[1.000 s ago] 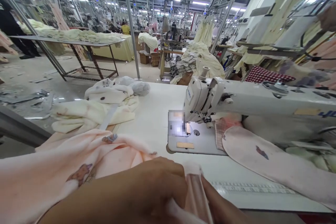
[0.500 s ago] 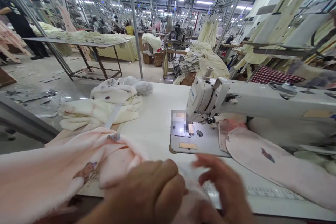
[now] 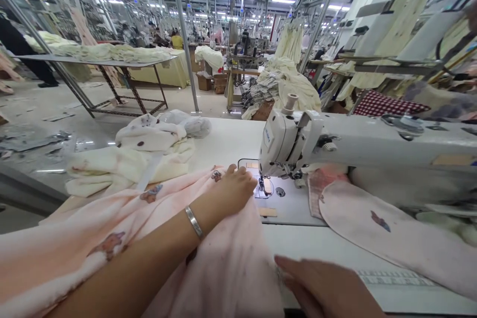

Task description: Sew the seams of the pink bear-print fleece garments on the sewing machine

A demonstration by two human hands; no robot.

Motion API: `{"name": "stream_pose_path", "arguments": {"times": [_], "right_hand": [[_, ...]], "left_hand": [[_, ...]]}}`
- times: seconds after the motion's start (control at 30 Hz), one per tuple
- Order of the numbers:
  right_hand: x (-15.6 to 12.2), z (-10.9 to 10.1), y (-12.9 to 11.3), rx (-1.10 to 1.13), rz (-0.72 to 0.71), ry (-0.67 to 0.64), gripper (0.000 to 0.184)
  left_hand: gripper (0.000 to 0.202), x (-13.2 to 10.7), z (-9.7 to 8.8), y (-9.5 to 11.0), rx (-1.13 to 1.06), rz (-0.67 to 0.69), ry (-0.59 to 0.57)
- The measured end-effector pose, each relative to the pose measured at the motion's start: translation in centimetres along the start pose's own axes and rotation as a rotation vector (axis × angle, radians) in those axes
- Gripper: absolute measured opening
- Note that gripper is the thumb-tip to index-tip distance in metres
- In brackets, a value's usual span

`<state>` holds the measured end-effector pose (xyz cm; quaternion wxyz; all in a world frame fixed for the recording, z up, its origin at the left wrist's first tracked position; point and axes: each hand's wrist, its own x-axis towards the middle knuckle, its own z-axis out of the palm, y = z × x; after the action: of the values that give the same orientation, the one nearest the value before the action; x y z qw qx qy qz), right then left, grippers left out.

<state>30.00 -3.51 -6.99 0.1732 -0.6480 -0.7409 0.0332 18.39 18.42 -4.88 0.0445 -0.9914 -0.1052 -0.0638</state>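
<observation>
Pink printed plush fabric [image 3: 231, 258] spreads over the left half of the sewing table and hangs toward me. My left hand [image 3: 236, 190], with a silver bracelet at the wrist, is closed on its upper edge, just left of the presser foot [image 3: 263, 186]. Lower down, my right hand [image 3: 328, 283] has its fingertips closed at the fabric's right edge; part of its grip is hidden. The white sewing machine [image 3: 286, 141] stands right of the left hand, its needle area lit.
Cream and spotted cloth [image 3: 149, 134] lies heaped at the table's back left. A pink curved piece [image 3: 376, 223] rests under the machine arm at right. A ruler scale [image 3: 395, 278] runs along the front. Beyond stands a metal-legged table [image 3: 122, 59] with cream cloth.
My left hand has moved forward to the presser foot, drawing the pink fabric with it. My right hand has lowered to the fabric's right edge. The view has shifted slightly.
</observation>
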Motion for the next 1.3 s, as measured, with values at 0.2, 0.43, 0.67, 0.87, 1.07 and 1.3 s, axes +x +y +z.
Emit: {"name": "stream_pose_path", "arguments": {"times": [0.2, 0.43, 0.67, 0.87, 1.07, 1.3], "right_hand": [[7.6, 1.8, 1.1, -0.157, -0.151, 0.003, 0.027], [6.9, 0.1, 3.1, -0.081, -0.198, -0.128, 0.027], [9.4, -0.6, 6.7, -0.179, -0.115, -0.169, 0.024], [9.1, -0.1, 8.6, -0.353, 0.046, -0.052, 0.034], [9.4, -0.3, 9.3, -0.383, 0.11, 0.021, 0.033], [8.5, 0.0, 9.7, -0.349, -0.032, 0.141, 0.031]], "left_hand": [[0.008, 0.6, 0.0, -1.7, -0.087, -0.119, 0.018], [0.02, -2.9, 0.4, 4.0, -0.099, -0.268, 0.036], [0.037, -6.6, 1.5, 6.1, -0.262, -0.135, -0.016], [0.04, -4.2, 0.2, 3.1, -0.351, -0.121, -0.029], [0.033, -2.6, 0.3, 1.4, -0.328, -0.071, 0.034], [0.033, -2.1, 0.3, 1.0, -0.324, -0.041, 0.021]]}}
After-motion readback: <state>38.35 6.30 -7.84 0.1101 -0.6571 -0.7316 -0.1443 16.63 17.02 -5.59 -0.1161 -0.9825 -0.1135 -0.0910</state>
